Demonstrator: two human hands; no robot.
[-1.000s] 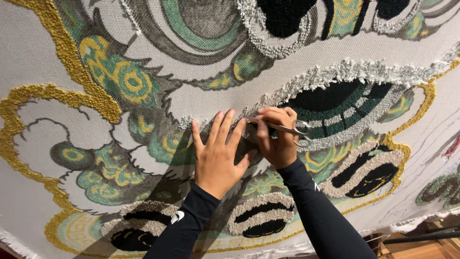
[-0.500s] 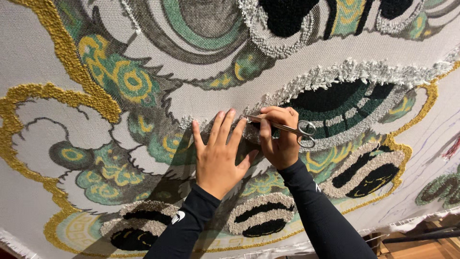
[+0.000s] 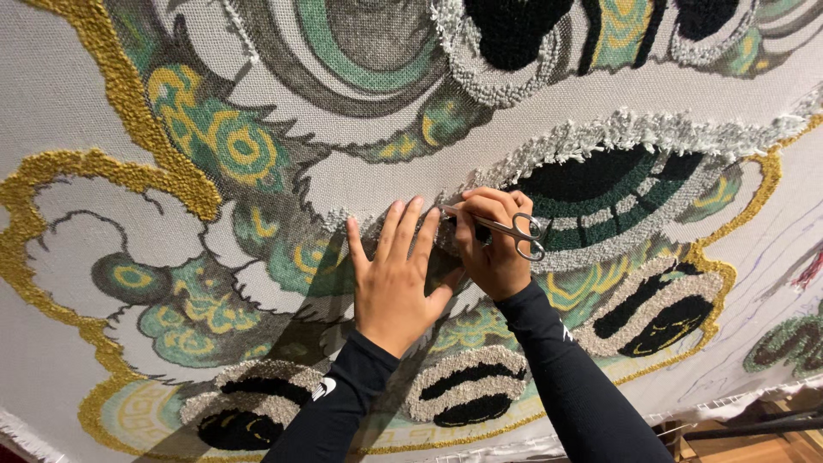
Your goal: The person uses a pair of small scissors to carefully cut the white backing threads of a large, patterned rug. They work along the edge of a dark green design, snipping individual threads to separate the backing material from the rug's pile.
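Note:
A large tufted rug (image 3: pixel 129 111) with gold, green, grey and black patterns on pale backing cloth fills the view. My left hand (image 3: pixel 394 279) lies flat on it, fingers spread and pointing up. Right beside it, my right hand (image 3: pixel 493 249) grips small silver scissors (image 3: pixel 506 230). Their blades point left toward the grey tufted band by my left fingertips, and the finger loops stick out to the right. Both arms wear black sleeves.
A shaggy grey pile band (image 3: pixel 634 133) arcs above my right hand. A thick gold yarn outline (image 3: pixel 129 163) runs down the left side. The rug's frayed lower edge (image 3: pixel 737 399) shows at bottom right, with wooden boards (image 3: pixel 754 441) below it.
Both hands stay in nearly the same place. The scissors have shifted only slightly in my right hand.

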